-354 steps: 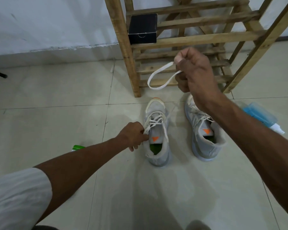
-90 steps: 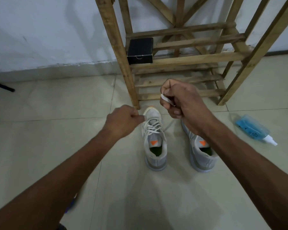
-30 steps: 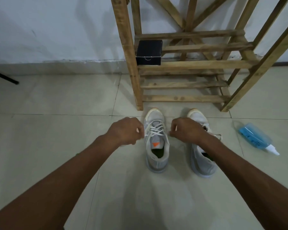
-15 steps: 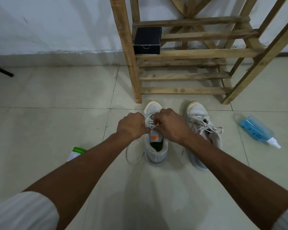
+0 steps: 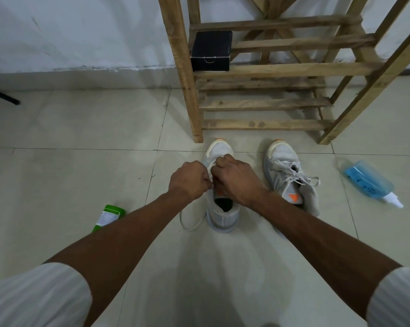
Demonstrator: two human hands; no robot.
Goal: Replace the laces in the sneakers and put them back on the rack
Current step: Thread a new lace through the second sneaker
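A wooden rack (image 5: 187, 79) is standing against the wall just beyond the left sneaker (image 5: 219, 149) and right sneaker (image 5: 286, 166), which are sitting side by side on the floor. A black box (image 5: 211, 49) is resting on a rack shelf. A blue spray bottle (image 5: 366, 182) is lying to the right and a green bottle (image 5: 108, 217) to the left. The left hand (image 5: 187, 182) and right hand (image 5: 234, 180) are meeting over the left sneaker, fingers curling and pinching its lace (image 5: 190, 226), whose loop is trailing on the tiles.
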